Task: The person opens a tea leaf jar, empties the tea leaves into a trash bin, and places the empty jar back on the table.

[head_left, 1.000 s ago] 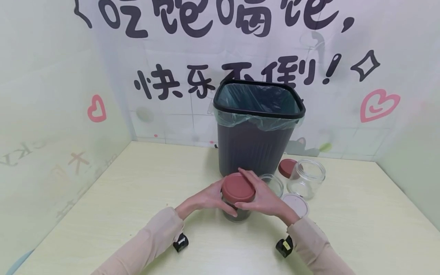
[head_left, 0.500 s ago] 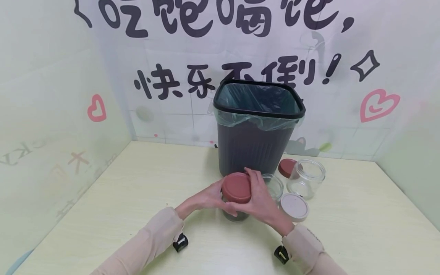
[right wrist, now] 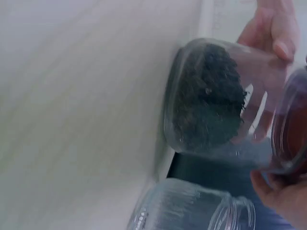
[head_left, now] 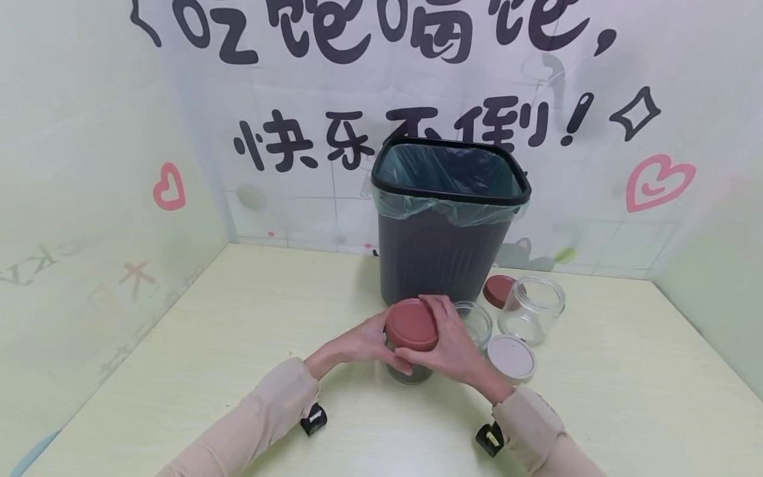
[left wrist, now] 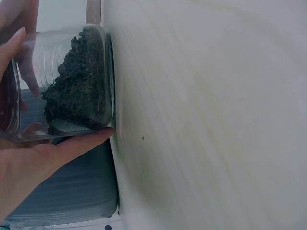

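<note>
In the head view a clear jar (head_left: 411, 374) with a red lid (head_left: 412, 324) stands on the table in front of the bin. Dark, shredded contents (left wrist: 79, 86) show through its wall in the left wrist view. My left hand (head_left: 366, 343) grips the jar's left side, thumb across the front. The right hand (head_left: 454, 346) holds the lid from the right, its thumb at the lid's front edge and its fingers on the far side. In the right wrist view the lid (right wrist: 295, 129) sits at the jar's mouth; whether it is threaded on, I cannot tell.
Directly behind the jar stands a dark bin (head_left: 438, 255) with a liner. To the right are an open glass jar (head_left: 530, 311), another clear jar (head_left: 475, 324), a red lid (head_left: 499, 291) and a whitish lid (head_left: 511, 358).
My right hand turned clockwise around the lid's right side, then shifted slightly back, its fingers again reaching over the far edge. The left hand stayed on the jar.
</note>
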### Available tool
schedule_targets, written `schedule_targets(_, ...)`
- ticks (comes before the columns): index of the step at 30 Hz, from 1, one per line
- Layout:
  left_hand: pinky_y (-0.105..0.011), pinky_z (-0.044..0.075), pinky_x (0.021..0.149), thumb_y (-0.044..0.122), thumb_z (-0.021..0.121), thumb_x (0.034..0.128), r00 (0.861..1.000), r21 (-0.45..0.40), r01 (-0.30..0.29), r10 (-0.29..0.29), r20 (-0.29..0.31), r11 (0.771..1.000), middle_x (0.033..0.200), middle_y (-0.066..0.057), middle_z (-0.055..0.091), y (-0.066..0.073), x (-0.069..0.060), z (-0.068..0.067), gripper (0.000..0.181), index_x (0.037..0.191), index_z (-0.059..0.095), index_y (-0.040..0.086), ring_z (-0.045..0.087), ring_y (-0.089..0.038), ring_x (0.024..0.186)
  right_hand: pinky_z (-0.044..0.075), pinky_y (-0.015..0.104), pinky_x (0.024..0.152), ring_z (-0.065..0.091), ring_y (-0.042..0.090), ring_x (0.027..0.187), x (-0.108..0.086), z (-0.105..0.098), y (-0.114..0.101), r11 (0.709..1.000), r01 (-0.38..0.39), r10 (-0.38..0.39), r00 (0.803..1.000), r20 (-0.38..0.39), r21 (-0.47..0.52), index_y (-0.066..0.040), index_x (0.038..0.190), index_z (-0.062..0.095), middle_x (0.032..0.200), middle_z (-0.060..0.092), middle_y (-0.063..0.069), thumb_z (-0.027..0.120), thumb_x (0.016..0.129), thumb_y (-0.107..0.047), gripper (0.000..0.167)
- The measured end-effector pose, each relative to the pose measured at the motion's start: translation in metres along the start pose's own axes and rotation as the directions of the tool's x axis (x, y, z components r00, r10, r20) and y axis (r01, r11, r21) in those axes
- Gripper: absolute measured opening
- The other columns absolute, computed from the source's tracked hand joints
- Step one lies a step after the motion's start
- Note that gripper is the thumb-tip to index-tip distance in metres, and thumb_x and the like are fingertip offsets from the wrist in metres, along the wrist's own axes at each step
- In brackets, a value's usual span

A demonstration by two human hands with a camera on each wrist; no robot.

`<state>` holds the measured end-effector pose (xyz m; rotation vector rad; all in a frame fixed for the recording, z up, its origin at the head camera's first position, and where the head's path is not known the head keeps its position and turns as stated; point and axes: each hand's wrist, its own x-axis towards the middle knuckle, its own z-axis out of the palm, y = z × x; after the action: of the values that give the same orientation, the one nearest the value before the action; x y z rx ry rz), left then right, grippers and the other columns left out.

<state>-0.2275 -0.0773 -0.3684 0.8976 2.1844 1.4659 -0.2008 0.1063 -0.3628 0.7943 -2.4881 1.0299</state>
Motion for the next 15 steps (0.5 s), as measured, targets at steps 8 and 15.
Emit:
schedule_targets(8,-0.037,0.033,0.098,0.013,0.081,0.0612,1.0,0.0,0.003,-0.003,0.006,1.0,0.129,0.002,0.043,-0.001,0.001,-0.001,0.093,0.137,0.027,0.017,0.041,-0.015,0.117,0.046,0.041,0.082,0.049,0.021,0.103,0.004,-0.013,0.004,0.996,0.02,-0.034,0.987,0.159,0.088,-0.001,0.131,0.036,0.12,0.046,0.008,0.076,0.067,-0.028,0.08)
schedule_targets(15,-0.036,0.033,0.098,0.01,0.081,0.0617,1.0,-0.026,-0.008,0.009,0.015,1.0,0.13,0.002,0.042,-0.002,0.001,0.0,0.092,0.137,0.027,0.017,0.04,-0.014,0.117,0.043,0.045,0.085,0.047,0.025,0.108,0.001,-0.014,0.0,0.994,-0.035,0.018,0.986,0.167,0.102,-0.001,0.137,0.024,0.127,0.04,0.013,0.076,0.068,-0.029,0.091)
